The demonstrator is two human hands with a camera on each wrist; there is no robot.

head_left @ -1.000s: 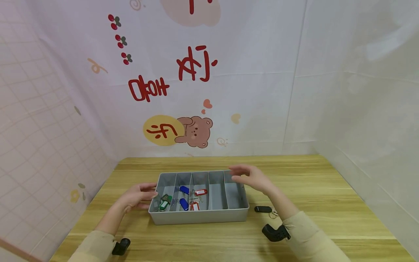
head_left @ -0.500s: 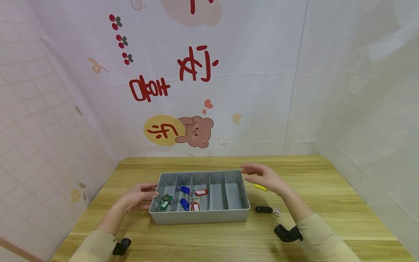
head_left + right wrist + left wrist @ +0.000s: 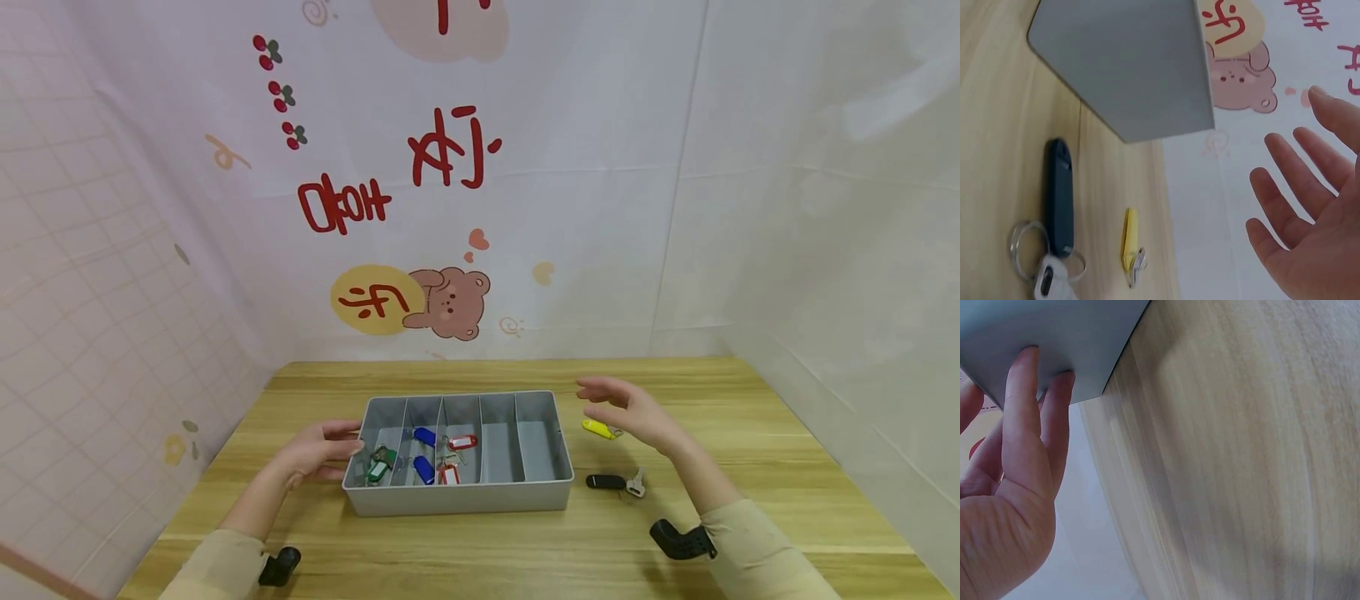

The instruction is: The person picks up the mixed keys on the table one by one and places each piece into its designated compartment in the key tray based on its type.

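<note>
A grey box (image 3: 457,500) with dividers stands in mid-table in the head view. Green key tags (image 3: 381,467) lie in its leftmost compartment, blue key tags (image 3: 423,468) in the second and red key tags (image 3: 462,442) in the third; the two right compartments show bare floors. My left hand (image 3: 318,450) touches the box's left end, its fingertips against the outer wall (image 3: 1085,337). To the right of the box my right hand (image 3: 626,410) hovers with relaxed fingers and holds nothing. Near it lie a yellow key tag (image 3: 597,428) and a black key tag (image 3: 606,482) with a key (image 3: 636,483).
The wooden table (image 3: 480,558) carries everything, with a printed white cloth (image 3: 592,208) hanging behind it and more cloth at both sides. Black wrist mounts (image 3: 682,542) stick out at both sleeves.
My right hand has moved from over the box's right compartment out to the right, past its end. The yellow key tag has come into sight. My left hand and the box stay in place.
</note>
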